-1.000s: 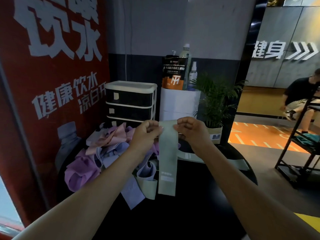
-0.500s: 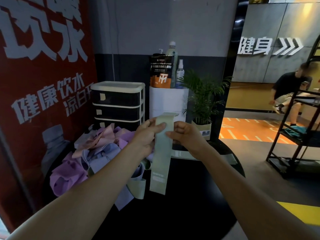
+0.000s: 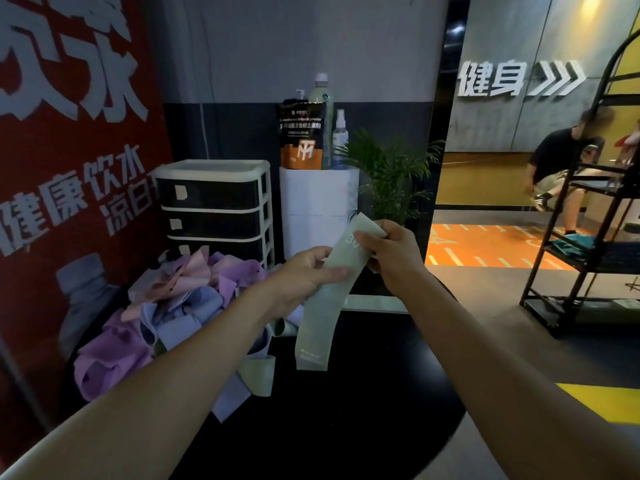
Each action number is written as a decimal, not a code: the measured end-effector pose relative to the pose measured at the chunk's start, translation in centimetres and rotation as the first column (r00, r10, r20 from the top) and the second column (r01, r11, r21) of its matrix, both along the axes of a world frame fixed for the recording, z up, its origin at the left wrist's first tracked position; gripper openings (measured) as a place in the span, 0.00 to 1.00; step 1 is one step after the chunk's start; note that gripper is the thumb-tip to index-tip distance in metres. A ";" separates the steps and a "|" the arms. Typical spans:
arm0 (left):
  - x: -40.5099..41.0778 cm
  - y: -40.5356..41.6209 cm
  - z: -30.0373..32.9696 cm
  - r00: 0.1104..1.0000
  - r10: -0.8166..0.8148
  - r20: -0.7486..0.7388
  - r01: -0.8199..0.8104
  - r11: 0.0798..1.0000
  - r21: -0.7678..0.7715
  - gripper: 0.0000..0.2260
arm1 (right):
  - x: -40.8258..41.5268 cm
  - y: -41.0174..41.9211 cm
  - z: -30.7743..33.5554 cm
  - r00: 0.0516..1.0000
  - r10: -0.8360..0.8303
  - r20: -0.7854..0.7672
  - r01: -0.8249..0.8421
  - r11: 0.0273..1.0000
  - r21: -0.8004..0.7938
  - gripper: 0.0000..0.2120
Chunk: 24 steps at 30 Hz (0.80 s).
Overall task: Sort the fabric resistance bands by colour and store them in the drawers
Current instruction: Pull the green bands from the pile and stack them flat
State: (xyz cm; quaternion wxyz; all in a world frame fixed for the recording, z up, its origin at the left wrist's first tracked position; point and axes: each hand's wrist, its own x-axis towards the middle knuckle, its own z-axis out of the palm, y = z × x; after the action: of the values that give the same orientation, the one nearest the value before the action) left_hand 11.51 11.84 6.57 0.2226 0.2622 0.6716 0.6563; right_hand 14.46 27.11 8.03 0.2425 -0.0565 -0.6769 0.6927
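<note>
Large white characters 健康饮水 are printed on the red wall poster [image 3: 69,140], with 凉白 legible in the line beneath. 健身, followed by three chevrons, is mounted on the grey wall sign [image 3: 519,81] at the upper right. A white "MT" logo is shown on the orange and black pouch [image 3: 303,136]; its small print cannot be read. What seems to be "30" is printed on the green band [image 3: 349,258].

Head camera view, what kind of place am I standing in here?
Most likely a gym or fitness club: a wall sign reading 健身 (fitness), a supplement powder pouch on a stand, and a pile of fabric resistance bands on the black table.
</note>
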 end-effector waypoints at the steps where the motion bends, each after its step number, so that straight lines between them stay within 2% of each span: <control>1: 0.1 0.3 -0.5 0.998 -0.026 -0.052 0.023 0.997 -0.068 0.14 | 0.0 0.5 -0.1 0.999 -0.037 0.012 0.037 0.999 -0.008 0.06; 3: 0.2 0.8 -1.8 0.981 -0.088 -0.171 0.042 0.967 -0.253 0.18 | 0.1 1.7 -0.6 0.995 -0.098 0.033 0.100 0.993 -0.055 0.08; 5: 0.1 1.0 -3.2 0.964 -0.145 -0.222 0.048 0.918 -0.394 0.19 | 0.1 3.3 -1.4 0.984 -0.164 0.063 0.170 0.980 -0.101 0.08; 9: -1.3 -0.2 -4.9 0.943 -0.222 -0.249 0.040 0.817 -0.576 0.12 | 0.4 6.9 -3.5 0.939 -0.305 0.155 0.328 0.933 -0.146 0.05; 10: -1.8 -0.6 -5.1 0.934 -0.237 -0.266 0.015 0.773 -0.635 0.10 | 0.5 7.7 -4.1 0.925 -0.338 0.171 0.364 0.918 -0.155 0.03; 13: -3.6 -1.8 -5.9 0.892 -0.244 -0.381 -0.152 0.633 -0.759 0.06 | 1.0 10.1 -5.8 0.880 -0.424 0.215 0.460 0.873 -0.162 0.09; 14: -4.3 -2.1 -6.2 0.902 -0.203 -0.382 -0.179 0.629 -0.757 0.06 | 1.2 10.9 -6.4 0.868 -0.443 0.225 0.480 0.864 -0.153 0.09; 16: -5.6 -2.5 -6.6 0.949 -0.038 -0.314 -0.193 0.716 -0.670 0.04 | 1.4 12.0 -7.4 0.850 -0.460 0.255 0.500 0.857 -0.123 0.10; 19: -6.9 -1.5 -6.8 0.952 0.257 -0.165 -0.303 0.866 -0.397 0.08 | 1.2 13.4 -8.8 0.846 -0.448 0.287 0.487 0.870 -0.077 0.10; 21: -7.4 -0.1 -6.9 0.907 0.399 -0.134 -0.421 0.861 -0.284 0.10 | 0.7 14.2 -9.8 0.842 -0.446 0.303 0.470 0.883 -0.007 0.11; 24: -8.9 1.8 -7.9 0.849 0.494 -0.189 -0.528 0.815 -0.238 0.09 | -0.2 15.4 -10.9 0.798 -0.506 0.328 0.468 0.863 0.192 0.10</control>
State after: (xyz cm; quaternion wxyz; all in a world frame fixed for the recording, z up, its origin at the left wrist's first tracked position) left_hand 2.61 13.65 -1.28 0.0327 0.0763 0.8155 0.5728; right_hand 14.31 42.53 -2.91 0.2842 -0.3448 -0.7066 0.5487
